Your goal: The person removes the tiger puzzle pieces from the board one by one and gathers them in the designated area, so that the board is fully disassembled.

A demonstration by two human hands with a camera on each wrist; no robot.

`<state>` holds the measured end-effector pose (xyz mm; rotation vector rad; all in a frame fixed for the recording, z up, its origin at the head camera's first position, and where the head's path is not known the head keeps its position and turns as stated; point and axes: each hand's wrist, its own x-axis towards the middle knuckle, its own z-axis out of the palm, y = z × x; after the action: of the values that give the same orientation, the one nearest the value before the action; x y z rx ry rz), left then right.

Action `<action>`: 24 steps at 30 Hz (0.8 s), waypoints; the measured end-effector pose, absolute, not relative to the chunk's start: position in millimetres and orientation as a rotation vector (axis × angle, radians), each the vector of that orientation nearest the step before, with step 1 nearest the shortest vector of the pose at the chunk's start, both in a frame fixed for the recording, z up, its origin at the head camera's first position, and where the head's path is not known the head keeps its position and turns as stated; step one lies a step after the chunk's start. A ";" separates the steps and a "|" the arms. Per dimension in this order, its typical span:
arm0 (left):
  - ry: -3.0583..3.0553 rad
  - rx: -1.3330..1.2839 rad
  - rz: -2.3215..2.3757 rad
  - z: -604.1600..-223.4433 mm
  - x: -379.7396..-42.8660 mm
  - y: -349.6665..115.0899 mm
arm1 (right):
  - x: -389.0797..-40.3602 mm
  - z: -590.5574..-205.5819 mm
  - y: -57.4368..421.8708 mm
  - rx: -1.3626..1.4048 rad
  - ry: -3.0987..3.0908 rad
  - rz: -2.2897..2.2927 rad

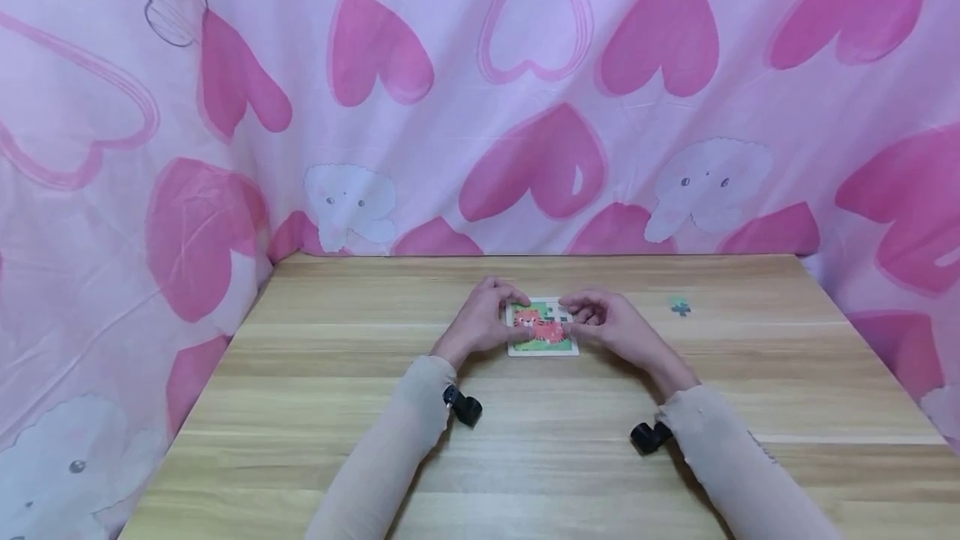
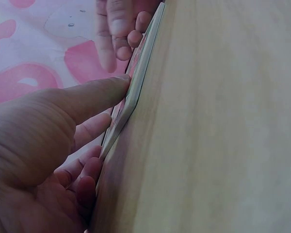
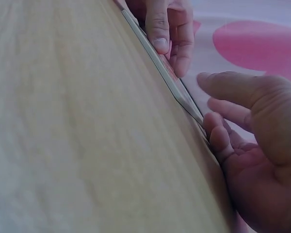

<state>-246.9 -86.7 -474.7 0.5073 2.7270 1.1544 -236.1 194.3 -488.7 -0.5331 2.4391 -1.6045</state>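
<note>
A small jigsaw puzzle (image 1: 543,346) in a pale frame lies flat on the table, showing a red-orange tiger-like animal on green. Its upper right part shows pale patches of backing between pieces. My left hand (image 1: 480,319) is at the puzzle's left side, its straight thumb (image 2: 104,94) pressing on the picture and its other fingers along the frame's edge. Over at the right edge is my right hand (image 1: 611,326). Its thumb (image 3: 228,85) stands apart from its fingertips, which are right at the frame's corner, and no piece shows between them.
Loose puzzle pieces (image 1: 680,307), green and dark blue-grey, lie on the wooden table (image 1: 547,457) right of the right hand. Behind the table hangs a pink curtain (image 1: 450,132) with hearts. Each wrist wears a small black camera (image 1: 467,409).
</note>
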 end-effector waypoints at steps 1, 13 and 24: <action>2.726 0.508 1.157 -474.2 -247.1 -86.5 | -236.2 -488.3 194.8 -0.547 2.447 -1.589; 2.726 0.510 1.159 -474.7 -244.9 -86.4 | -234.8 -489.3 194.1 -0.484 2.575 -1.409; 2.727 0.532 1.149 -474.9 -243.4 -85.8 | -232.6 -487.1 192.1 -0.492 2.597 -1.379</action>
<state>-243.4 -85.8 -474.9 0.5319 2.7267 1.1488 -232.6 192.1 -487.1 -0.4923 2.5975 -1.3785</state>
